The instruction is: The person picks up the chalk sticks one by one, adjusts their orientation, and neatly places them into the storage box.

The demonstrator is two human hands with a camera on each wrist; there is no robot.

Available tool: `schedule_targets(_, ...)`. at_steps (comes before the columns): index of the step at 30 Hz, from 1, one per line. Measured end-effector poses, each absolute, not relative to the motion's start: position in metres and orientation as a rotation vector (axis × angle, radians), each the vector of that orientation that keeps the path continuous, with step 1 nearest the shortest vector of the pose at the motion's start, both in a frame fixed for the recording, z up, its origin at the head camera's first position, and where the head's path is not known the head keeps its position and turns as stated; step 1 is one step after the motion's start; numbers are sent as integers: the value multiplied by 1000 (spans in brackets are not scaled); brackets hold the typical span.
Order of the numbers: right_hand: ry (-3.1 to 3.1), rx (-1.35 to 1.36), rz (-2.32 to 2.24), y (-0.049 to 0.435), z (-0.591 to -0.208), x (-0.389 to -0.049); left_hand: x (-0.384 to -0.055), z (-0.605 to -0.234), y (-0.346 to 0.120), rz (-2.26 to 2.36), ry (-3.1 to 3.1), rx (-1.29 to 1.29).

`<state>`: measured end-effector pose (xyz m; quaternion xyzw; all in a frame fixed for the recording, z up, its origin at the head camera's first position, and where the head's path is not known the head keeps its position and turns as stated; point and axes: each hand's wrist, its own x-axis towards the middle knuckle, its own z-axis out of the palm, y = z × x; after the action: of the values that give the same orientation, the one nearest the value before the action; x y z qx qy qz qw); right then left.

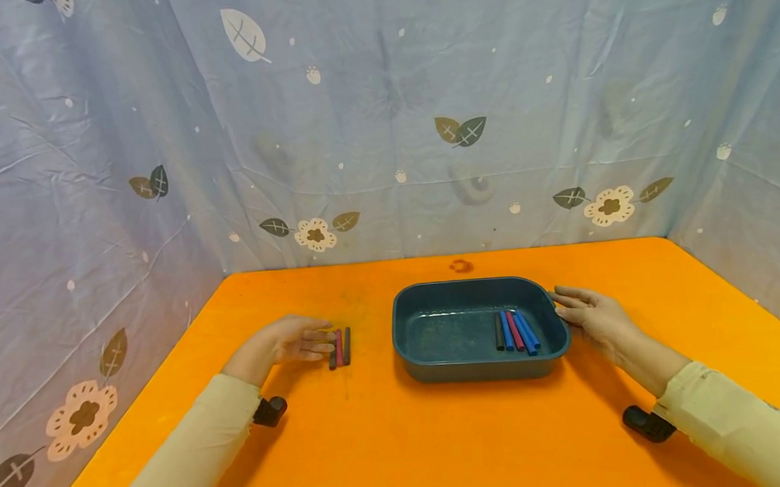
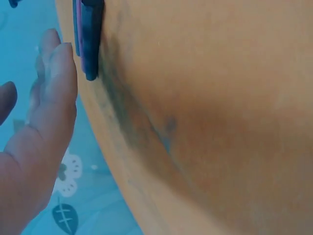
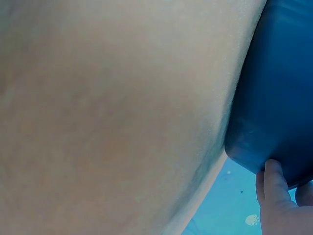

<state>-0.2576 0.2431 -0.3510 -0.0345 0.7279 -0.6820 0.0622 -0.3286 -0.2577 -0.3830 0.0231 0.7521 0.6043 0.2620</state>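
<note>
On the left of the table, three thin crayon-like sticks, two dark and a pink one (image 1: 339, 349) between them, lie side by side. My left hand (image 1: 300, 340) reaches in from their left with its fingers extended, and the fingertips overlap the nearest sticks in the head view. In the left wrist view its fingers are straight beside the dark stick (image 2: 91, 44), and the thumb stands apart. A dark teal basin (image 1: 446, 335) holds several sticks, among them a blue one (image 1: 507, 331). At its right end, my right hand (image 1: 592, 320) touches the outer wall with extended fingers.
An orange table (image 1: 385, 440) carries everything, with a brownish stain (image 1: 461, 266) behind the basin. Dark smudges (image 2: 122, 107) mark its surface near the left sticks. A patterned fabric curtain (image 1: 383, 77) encloses the back and both sides.
</note>
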Motion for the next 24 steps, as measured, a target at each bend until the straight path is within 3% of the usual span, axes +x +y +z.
schedule_targets(2,2212,-108,-2046,243,-351,-257,-281,-328,-231,1599,2071,-36)
schedule_targets(5,2227,-103,-2024,243,-350,-257,-269,-311,-225,1516,2127,-143)
schedule_targets(16,2198,-102,-2051,243,-350,-257,-297,-342,-243,1433,2114,-210)
schedule_targets(24,2225,-109,-2030,243,-351,-257,-300,-346,-237,1411,2145,-269)
